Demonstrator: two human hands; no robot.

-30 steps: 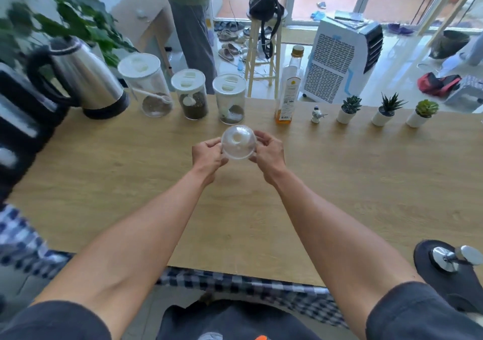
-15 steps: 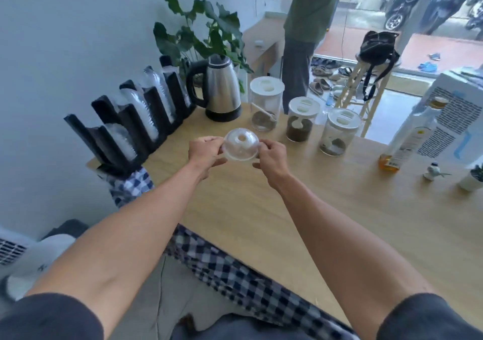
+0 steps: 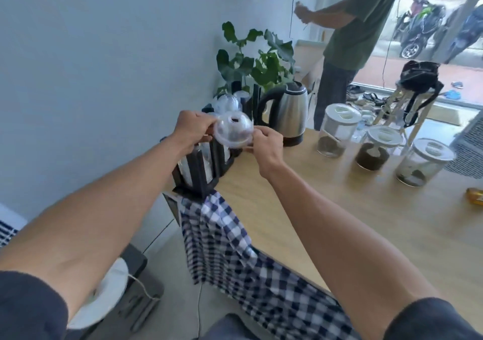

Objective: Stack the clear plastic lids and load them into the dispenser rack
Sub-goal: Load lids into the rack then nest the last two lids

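Observation:
A clear domed plastic lid (image 3: pixel 233 130) with a hole in its top is held between both hands, just above the black dispenser rack (image 3: pixel 200 172). My left hand (image 3: pixel 192 128) pinches its left rim and my right hand (image 3: pixel 268 147) pinches its right rim. The rack stands at the table's left end against the wall. Stacks of clear lids (image 3: pixel 226 103) lie in its slots, partly hidden by my hands.
A steel kettle (image 3: pixel 290 113) stands right behind the rack, with a leafy plant (image 3: pixel 257 60) beyond it. Three lidded jars (image 3: pixel 337 131) line the wooden table (image 3: pixel 339 209). A checkered cloth (image 3: pixel 230 245) hangs off the near edge. A person (image 3: pixel 347 39) stands behind the table.
My view has swung left and both hands have carried the lid from mid-table over to the rack at the wall. The grip on the lid is unchanged.

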